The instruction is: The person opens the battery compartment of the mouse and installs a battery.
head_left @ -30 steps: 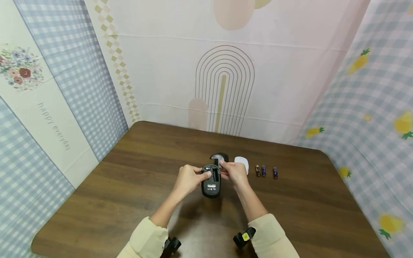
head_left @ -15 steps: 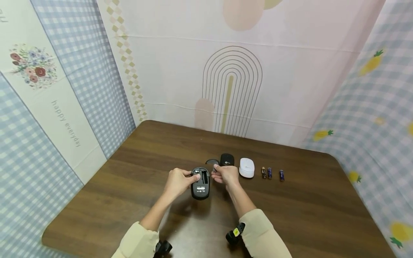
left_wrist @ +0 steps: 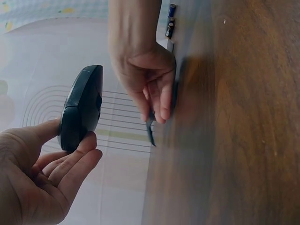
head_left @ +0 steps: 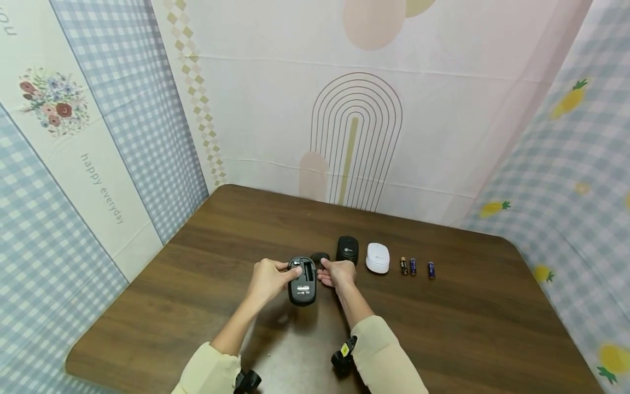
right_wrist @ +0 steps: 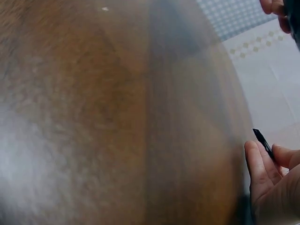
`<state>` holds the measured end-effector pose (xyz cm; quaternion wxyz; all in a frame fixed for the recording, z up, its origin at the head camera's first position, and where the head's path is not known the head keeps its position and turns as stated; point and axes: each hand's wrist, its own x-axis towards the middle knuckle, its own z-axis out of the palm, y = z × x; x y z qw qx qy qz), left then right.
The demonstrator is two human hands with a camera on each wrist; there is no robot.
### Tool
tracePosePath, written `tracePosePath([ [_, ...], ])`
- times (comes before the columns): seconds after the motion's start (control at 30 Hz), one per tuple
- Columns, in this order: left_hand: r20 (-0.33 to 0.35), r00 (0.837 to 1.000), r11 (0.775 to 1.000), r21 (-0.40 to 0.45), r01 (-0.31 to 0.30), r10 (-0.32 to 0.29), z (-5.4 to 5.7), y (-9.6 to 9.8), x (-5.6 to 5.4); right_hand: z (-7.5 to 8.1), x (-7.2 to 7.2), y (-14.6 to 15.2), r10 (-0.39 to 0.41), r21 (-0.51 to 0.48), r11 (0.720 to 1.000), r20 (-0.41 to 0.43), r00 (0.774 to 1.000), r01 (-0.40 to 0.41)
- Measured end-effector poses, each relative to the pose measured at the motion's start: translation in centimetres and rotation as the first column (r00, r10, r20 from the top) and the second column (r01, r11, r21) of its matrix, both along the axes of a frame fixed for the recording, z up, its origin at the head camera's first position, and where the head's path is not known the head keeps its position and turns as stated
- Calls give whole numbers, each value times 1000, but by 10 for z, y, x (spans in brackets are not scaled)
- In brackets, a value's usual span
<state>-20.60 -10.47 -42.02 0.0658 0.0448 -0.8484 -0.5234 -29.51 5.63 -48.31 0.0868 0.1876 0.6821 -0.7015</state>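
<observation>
My left hand (head_left: 266,282) grips a black computer mouse (head_left: 302,291) above the table, thumb on its underside. The underside faces me in the head view, its long battery slot uncovered and looking hollow. Just right of it, my right hand (head_left: 340,273) pinches a thin, curved black battery cover (head_left: 320,256) between thumb and fingers. Seen edge-on in the left wrist view, the cover (left_wrist: 150,132) stands apart from the mouse (left_wrist: 80,110). The right wrist view shows only a sliver of the cover (right_wrist: 263,142) at the fingertips.
Behind the right hand stand a rounded black case-like thing (head_left: 348,248) with a small logo and a similar white one (head_left: 378,257). Farther right lie three small batteries, a black-and-gold one (head_left: 404,266) and two blue ones (head_left: 413,267). Cloth backdrops rise behind the brown table (head_left: 467,306).
The mouse and left hand have shifted left. My right hand has moved left and towards me with the cover, which has turned from showing its broad face to a small dark shape.
</observation>
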Motion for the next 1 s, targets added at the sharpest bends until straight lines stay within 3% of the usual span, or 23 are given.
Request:
tracePosePath([
  [0.4, 5, 1000, 1000, -20, -10, 10, -1, -1, -4, -5, -5, 0, 48, 166, 985, 25, 999, -52],
  [0.6, 3, 1000, 1000, -21, -16, 16, -4, 0, -5, -5, -9, 4, 104, 208, 972, 45, 994, -111],
  [0.83, 0, 1000, 999, -21, -24, 24, -6, 2, -6, -2, -12, 8, 171, 292, 938, 81, 982, -188],
  [1.0, 0, 1000, 999, -23, -31, 31, -6, 2, -6, -1, -14, 10, 189, 292, 934, 89, 978, -208],
])
